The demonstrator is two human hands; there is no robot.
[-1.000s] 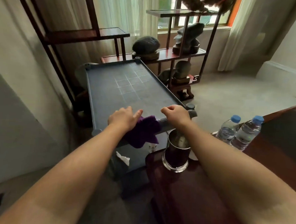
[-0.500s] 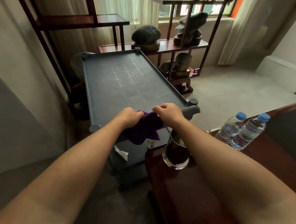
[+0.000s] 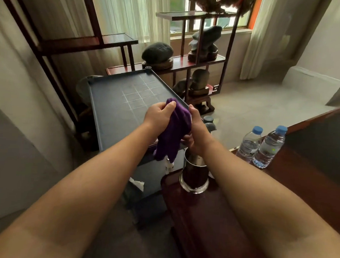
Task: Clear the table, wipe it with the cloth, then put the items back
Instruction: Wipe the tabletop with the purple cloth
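A purple cloth [image 3: 174, 129] hangs bunched between both hands, lifted off the dark blue cart table [image 3: 115, 106] and held above its near right edge. My left hand [image 3: 159, 114] pinches the cloth's top from the left. My right hand [image 3: 196, 130] grips its right side and lower part. The table's gridded top shows nothing lying on it. A steel cup [image 3: 195, 173] stands on the dark red wooden desk [image 3: 219, 220], just below my right wrist. Two water bottles [image 3: 262, 146] with blue caps stand on the desk further right.
A dark wooden display shelf [image 3: 204, 59] with ornamental stones stands behind the cart by the window. The cart's lower shelf [image 3: 152, 179] holds a white crumpled tissue [image 3: 136, 184]. A grey wall runs along the left; bare floor lies to the right.
Both hands have lifted the purple cloth off the cart's near edge. The right hand let go of the cart's handle and now grips the cloth.
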